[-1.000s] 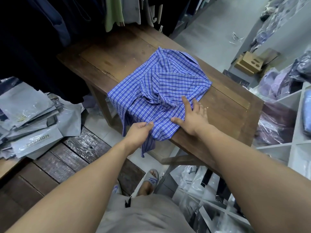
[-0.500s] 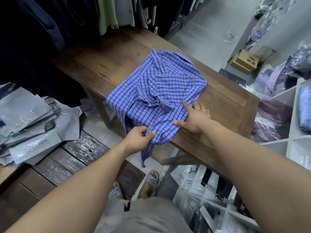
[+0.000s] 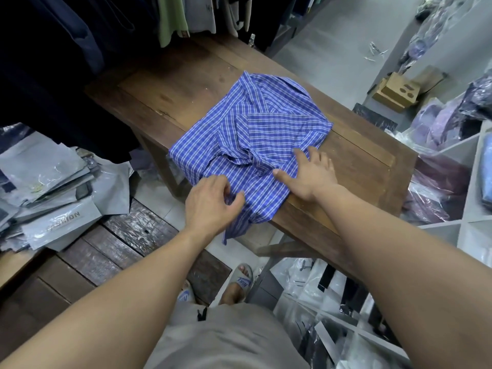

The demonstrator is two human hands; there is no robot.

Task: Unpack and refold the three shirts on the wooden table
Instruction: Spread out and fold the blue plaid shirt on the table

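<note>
Shirt hem (image 3: pixel 247 209) now higher in left hand (image 3: pixel 210 202), right hand (image 3: pixel 310 177) flat alongside.

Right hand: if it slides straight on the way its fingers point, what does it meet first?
More of the blue checked shirt. The right hand lies flat on its near edge, fingers pointing toward the upper folded layer. Nothing else shows in that line, though the fold's height is unclear.

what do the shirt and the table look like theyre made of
The shirt looks like thin woven cloth, maybe cotton, matte: it creases softly. The table looks like solid wood, dark, dull worn finish: grain, plank seams and scuffs show.
</note>
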